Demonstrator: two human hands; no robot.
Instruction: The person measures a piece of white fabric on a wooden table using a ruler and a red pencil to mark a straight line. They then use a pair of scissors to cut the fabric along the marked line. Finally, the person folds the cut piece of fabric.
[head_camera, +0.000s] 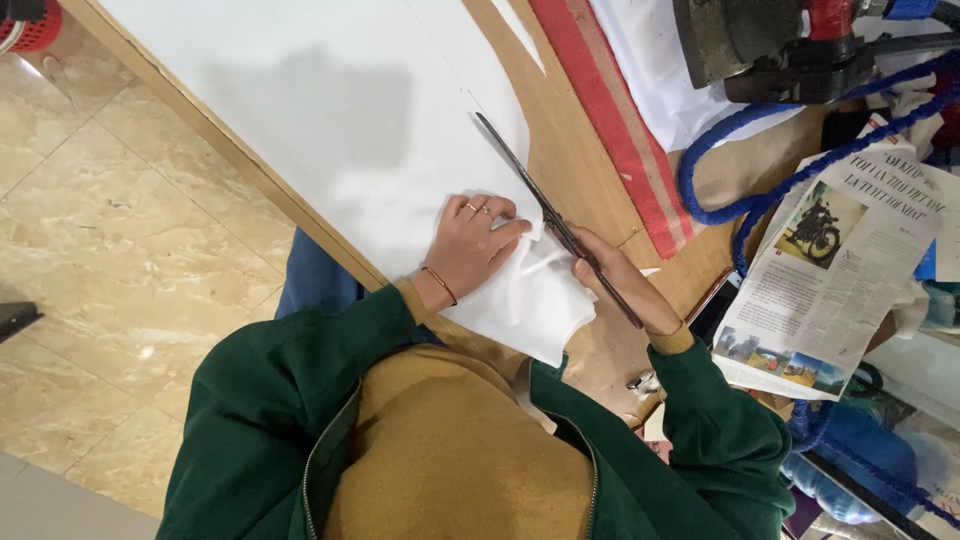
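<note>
- Our left hand (474, 243) lies flat on the white fabric (350, 120), palm down, fingers together and stretched toward the cutting line, pressing the cloth to the wooden table (590, 150). It grips nothing.
- The left wrist bends slightly; a thin bracelet (438, 284) circles it, and 2 rings (478, 209) sit on the fingers.
- Our right hand (620, 285) is closed around the handles of the long scissors (550, 215), knuckles up, forearm coming in from the right in a dark green sleeve (715, 420).
- The scissors point away from us; the blades run along the fabric's right edge, just beside the left fingertips. We cannot tell whether the blades are parted.
- The fabric covers most of the table top, its near corner hanging toward our body, between both hands.
- A red strip (600, 110) lies on the table right of the scissors; a blue cord (730, 150) and a newspaper (830, 270) sit farther right.
</note>
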